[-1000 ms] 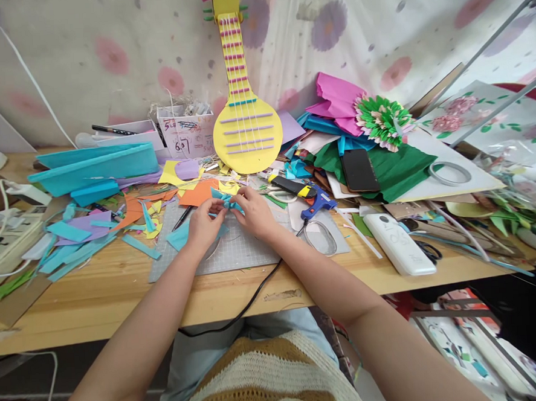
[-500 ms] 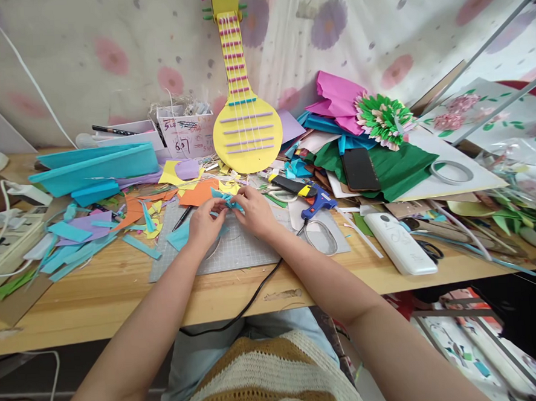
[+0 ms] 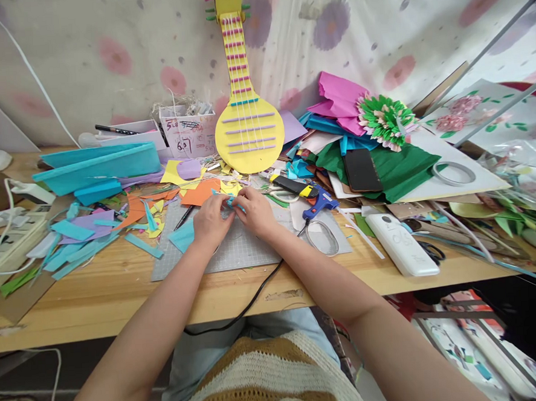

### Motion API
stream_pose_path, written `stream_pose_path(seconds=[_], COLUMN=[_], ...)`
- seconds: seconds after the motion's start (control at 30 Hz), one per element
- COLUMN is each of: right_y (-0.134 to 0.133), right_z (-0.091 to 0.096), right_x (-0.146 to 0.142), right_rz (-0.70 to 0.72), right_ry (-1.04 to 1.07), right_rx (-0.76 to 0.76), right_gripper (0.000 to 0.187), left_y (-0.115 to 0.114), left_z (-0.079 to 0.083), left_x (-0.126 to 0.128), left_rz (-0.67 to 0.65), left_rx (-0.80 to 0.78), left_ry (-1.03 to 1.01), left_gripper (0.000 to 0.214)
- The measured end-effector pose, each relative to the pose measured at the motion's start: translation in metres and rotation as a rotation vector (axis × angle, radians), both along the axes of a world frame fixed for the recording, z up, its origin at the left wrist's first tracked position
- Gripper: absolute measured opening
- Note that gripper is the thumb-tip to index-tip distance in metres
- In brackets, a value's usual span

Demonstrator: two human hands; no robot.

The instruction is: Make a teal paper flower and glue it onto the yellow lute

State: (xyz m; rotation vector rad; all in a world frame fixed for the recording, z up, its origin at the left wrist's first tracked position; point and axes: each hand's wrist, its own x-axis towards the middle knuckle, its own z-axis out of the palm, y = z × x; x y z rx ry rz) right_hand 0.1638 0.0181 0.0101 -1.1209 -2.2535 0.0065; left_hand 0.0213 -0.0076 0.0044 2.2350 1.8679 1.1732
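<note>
1. I am watching the fingertips of the left hand (image 3: pixel 212 219) and the right hand (image 3: pixel 256 212) closing together on a small blue paper piece (image 3: pixel 229 201). Both hands are pinching it from opposite sides.
2. The piece is being held just above the far edge of the grey cutting mat (image 3: pixel 244 250), near the middle of the wooden table (image 3: pixel 119 294), and it is touching nothing but the fingers.
3. Judging progress: the piece is looking already cut and creased into a small folded shape, so the cutting seems done. The shaping is under way, and I am seeing no glue on it and nothing joined to it yet.
4. Just right of the right hand, the blue glue gun (image 3: pixel 318 204) is lying on its side, untouched, with its black cable (image 3: pixel 256 298) running over the table's near edge.
5. A yellow-and-black utility knife (image 3: pixel 294 187) is resting just beyond the gun.
6. Blue paper offcuts (image 3: pixel 71 249) are lying scattered towards the left edge, and an orange sheet (image 3: pixel 199 192) is sitting just behind the hands.
7. A yellow paper guitar (image 3: pixel 248 129) is leaning against the wall at the back edge.
</note>
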Motion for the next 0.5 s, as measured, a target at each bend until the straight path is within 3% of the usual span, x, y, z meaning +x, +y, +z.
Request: stream_pose_path(seconds=[0.2, 0.33, 0.5], right_y=[-0.002, -0.0025, -0.0039], right_z=[0.0019, 0.0022, 0.0032], right_x=[0.0005, 0.0009, 0.0004], right_rz=[-0.003, -0.008, -0.033], right_ry=[0.008, 0.009, 0.024], right_rx=[-0.035, -0.021, -0.028], right_gripper=[0.014, 0.014, 0.015], left_y=[0.0044, 0.003, -0.0003], left_z=[-0.002, -0.003, -0.0015], left_x=[0.0034, 0.0026, 0.0036], left_rz=[0.026, 0.015, 0.102], left_rx=[0.06, 0.042, 0.008], left_ry=[0.16, 0.121, -0.004], left_gripper=[0.014, 0.02, 0.029])
